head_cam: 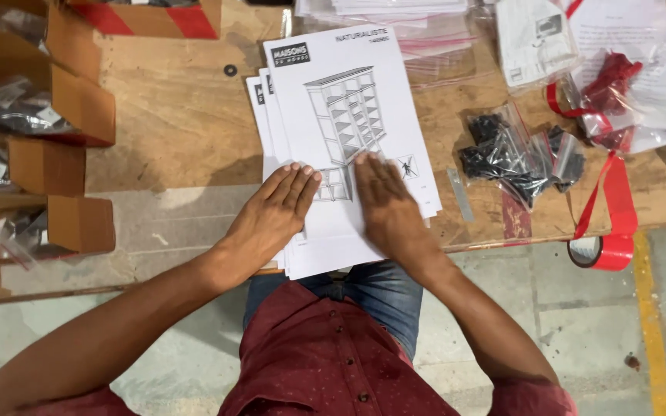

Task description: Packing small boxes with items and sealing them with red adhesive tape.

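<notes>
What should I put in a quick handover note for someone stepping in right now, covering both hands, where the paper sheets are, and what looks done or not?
Left hand: flat, palm down, on the fanned stack of white printed instruction sheets, holding nothing.
Right hand: flat on the same stack, beside the left, also empty.
The stack lies at the near edge of the worn wooden workbench, overhanging it slightly; its sheets are offset, not squared.
Clear bags of black hardware lie to the right, a red tape roll at the bench edge, open cardboard boxes on the left.
Done: sheets gathered in one pile. Left: edges are uneven.
</notes>
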